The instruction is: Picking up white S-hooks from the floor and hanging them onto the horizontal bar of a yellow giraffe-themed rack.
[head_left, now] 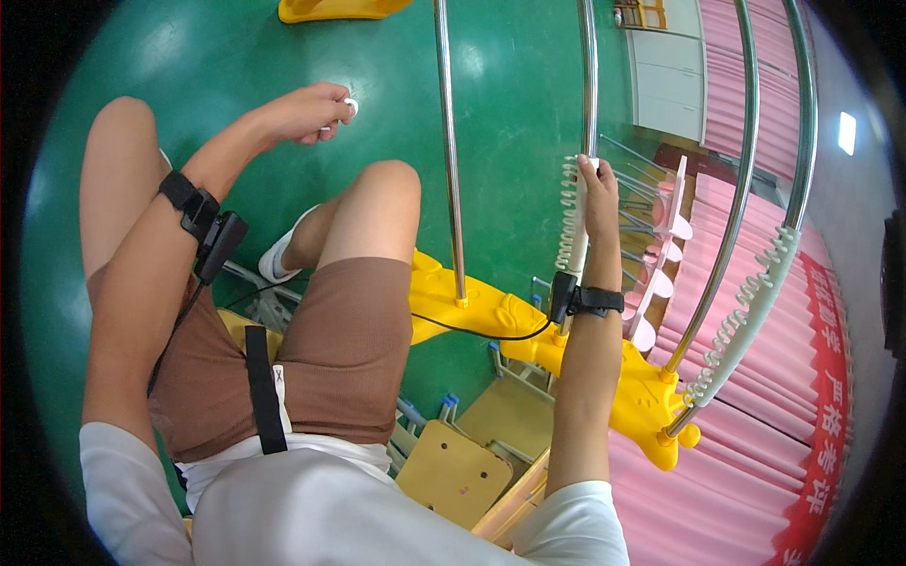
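Strip (578,226) lies along the pole (590,85), the right hand (600,200) closed on its top; left of the pole, the left hand (310,113) pinches a white piece (352,107).

A loose, plain white short-sleeved shirt (283,505) covers the torso; its left sleeve (132,481) and right sleeve (574,519) are white as well. Below it are brown, finely textured cloth shorts (344,349) with wide legs. A flat black fabric strap (263,387) hangs down their front, beside a narrow white strip (279,387) bearing a small dark mark. Around the left forearm sits a black band (179,192) carrying a black rectangular box (222,247); a matching black wristband (600,301) and compact black box (563,297) are on the right. Thin black cables (481,334) trail from both boxes. The footwear (280,259) is white.
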`<state>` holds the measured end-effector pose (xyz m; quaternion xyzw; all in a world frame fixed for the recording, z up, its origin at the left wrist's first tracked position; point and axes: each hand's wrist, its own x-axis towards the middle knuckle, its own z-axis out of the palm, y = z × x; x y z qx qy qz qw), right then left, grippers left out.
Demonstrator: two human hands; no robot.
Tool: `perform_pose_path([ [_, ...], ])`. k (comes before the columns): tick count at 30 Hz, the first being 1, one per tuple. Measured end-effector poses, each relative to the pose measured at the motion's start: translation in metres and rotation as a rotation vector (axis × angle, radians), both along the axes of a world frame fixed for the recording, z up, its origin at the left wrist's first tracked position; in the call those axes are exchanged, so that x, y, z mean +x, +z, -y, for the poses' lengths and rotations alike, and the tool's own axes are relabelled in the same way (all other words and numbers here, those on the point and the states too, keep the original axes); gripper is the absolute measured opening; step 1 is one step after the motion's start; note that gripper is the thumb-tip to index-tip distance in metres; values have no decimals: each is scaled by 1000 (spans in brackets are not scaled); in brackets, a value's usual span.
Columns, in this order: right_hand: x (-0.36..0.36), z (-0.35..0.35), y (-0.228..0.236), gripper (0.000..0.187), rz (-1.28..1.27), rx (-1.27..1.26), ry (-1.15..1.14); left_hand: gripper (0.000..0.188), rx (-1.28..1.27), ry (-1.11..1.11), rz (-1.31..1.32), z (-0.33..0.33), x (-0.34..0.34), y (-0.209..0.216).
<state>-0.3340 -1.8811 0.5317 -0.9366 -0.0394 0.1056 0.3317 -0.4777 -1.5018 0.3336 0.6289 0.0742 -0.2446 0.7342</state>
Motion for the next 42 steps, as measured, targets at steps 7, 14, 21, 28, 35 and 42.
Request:
perform_pose_path([
  [7, 2, 3, -5, 45, 8, 4, -8, 23, 5, -5, -4, 0, -1, -3],
  [14, 1, 3, -11, 60, 93, 16, -2, 24, 42, -20, -8, 2, -1, 1],
  [21, -3, -1, -11, 62, 163, -103, 56, 24, 10, -2, 3, 1, -2, -4],
  [28, -5, -4, -11, 62, 212, -170, 57, 24, 23, -28, -1, 2, -1, -6],
  [35, -1, 0, -16, 59, 243, -176, 83, 23, 26, -16, -7, 3, -3, 0],
  [42, 3, 7, -18, 56, 284, -234, 63, 22, 37, -40, -14, 2, -1, 3],
])
